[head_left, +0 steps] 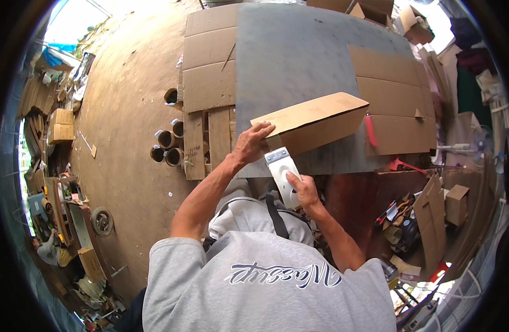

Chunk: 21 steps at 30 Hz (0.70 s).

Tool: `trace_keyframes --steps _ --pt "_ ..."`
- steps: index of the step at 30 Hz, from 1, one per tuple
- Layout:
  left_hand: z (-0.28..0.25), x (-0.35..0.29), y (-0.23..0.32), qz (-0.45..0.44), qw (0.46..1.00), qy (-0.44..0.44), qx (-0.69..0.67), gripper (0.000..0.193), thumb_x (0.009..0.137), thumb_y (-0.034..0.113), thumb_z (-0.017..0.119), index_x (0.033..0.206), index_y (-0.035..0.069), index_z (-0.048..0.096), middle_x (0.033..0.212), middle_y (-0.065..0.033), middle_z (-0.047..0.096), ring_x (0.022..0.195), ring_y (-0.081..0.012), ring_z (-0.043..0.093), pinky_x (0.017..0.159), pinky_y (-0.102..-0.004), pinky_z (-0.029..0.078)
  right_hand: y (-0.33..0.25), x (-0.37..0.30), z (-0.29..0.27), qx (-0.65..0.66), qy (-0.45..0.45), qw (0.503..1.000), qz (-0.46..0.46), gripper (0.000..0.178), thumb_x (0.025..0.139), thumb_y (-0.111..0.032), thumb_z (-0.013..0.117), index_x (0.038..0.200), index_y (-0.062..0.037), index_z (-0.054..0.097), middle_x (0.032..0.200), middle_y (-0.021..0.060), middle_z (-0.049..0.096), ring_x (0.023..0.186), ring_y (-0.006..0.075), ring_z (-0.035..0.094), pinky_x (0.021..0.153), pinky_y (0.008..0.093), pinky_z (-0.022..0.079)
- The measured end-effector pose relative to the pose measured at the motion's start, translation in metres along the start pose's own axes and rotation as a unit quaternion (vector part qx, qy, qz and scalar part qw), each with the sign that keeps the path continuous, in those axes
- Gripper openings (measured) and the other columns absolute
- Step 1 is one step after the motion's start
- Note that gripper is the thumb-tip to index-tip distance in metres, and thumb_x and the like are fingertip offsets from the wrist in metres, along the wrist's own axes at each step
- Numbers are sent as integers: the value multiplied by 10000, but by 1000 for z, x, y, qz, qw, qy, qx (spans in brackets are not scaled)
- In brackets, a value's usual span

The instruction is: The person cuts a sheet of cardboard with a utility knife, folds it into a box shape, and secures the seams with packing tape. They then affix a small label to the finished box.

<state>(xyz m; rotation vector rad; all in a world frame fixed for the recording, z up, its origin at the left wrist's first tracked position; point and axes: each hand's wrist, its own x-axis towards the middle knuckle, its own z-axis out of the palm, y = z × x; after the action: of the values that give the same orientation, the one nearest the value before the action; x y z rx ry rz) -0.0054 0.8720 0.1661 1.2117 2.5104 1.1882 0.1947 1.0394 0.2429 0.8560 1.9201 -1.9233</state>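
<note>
A closed, long brown cardboard box rests slantwise on the grey tabletop in front of me. My left hand grips its near left end, fingers bent over the top edge and thumb side hidden. In my right hand is a white tape dispenser with a silvery metal plate at its front. That front end is right by the box's near left corner, where a strip of tape seems to lie; contact is hard to make out. My thumb presses on the dispenser's flat side.
Flat cardboard sheets cover the table's left part, and another cardboard sheet lies on the right. A red-handled tool is beside the box. Several cardboard tubes stand left of the table. Tools and clutter fill the lower right.
</note>
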Motion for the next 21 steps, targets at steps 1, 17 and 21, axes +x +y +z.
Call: trace_keyframes --steps 1,17,21 --pt "-1 1 0 5 1000 1 0 639 751 78 834 1365 67 660 1374 -181 657 1224 -379 672 1027 -430 580 3 -2 0 -2 0 1000 -12 588 1017 -505 601 894 58 721 740 62 672 698 153 602 675 344 495" --pt "-17 8 -14 -24 985 -144 -92 854 701 32 833 1508 47 555 1551 -197 512 1473 -357 470 1217 -413 424 138 51 6 -33 52 998 -3 635 952 -550 659 698 22 551 615 43 477 640 137 419 587 404 367" --pt "-23 9 -13 -56 977 -173 -115 889 745 231 882 1539 47 528 1616 -190 461 1509 -345 429 1257 -428 355 149 67 12 12 64 996 -56 582 953 -493 680 931 88 666 836 134 676 800 212 565 789 407 481"
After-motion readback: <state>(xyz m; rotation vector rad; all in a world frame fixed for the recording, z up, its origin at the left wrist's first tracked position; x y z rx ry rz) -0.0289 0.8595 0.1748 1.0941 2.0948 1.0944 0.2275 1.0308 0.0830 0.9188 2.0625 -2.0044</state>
